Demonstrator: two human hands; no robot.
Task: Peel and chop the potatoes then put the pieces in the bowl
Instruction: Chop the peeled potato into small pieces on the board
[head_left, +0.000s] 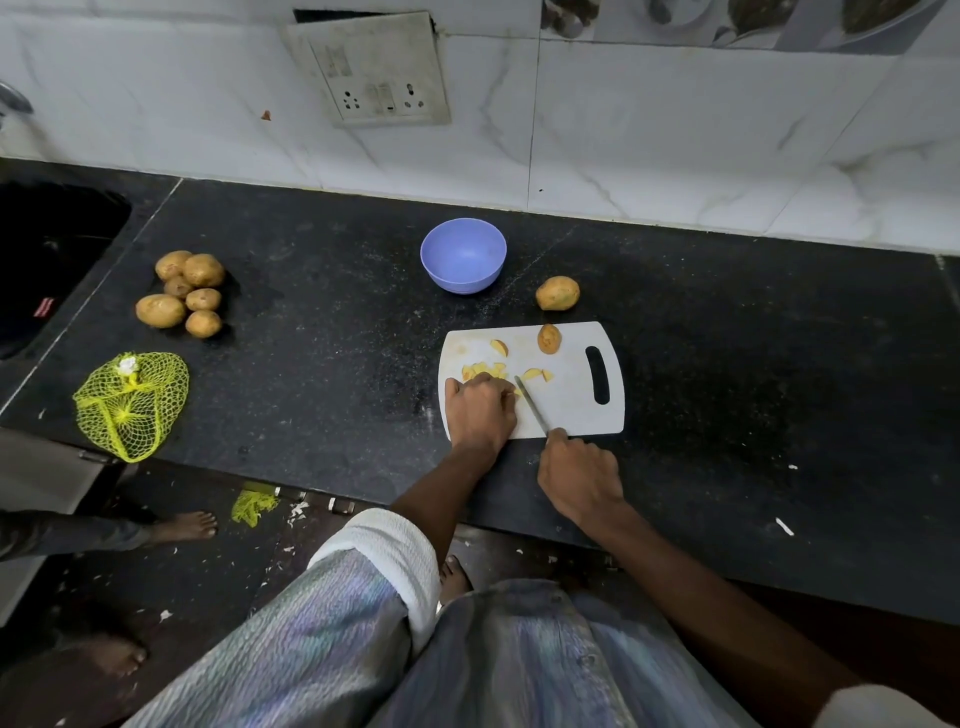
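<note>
Both hands' fingers grasp: left (480, 410) potato pieces (485, 371), right (581, 480) knife (531, 410), at board (571, 410) edge.

Left hand (480, 410) presses palm-down, fingers curled under (tips hidden), while right hand (581, 478) clenches.

six whole potatoes (184, 293) are lying left of the one purple bowl (463, 254), one more potato (557, 293) right of it, one half potato (548, 339) and several slices (485, 370) below it.
</note>
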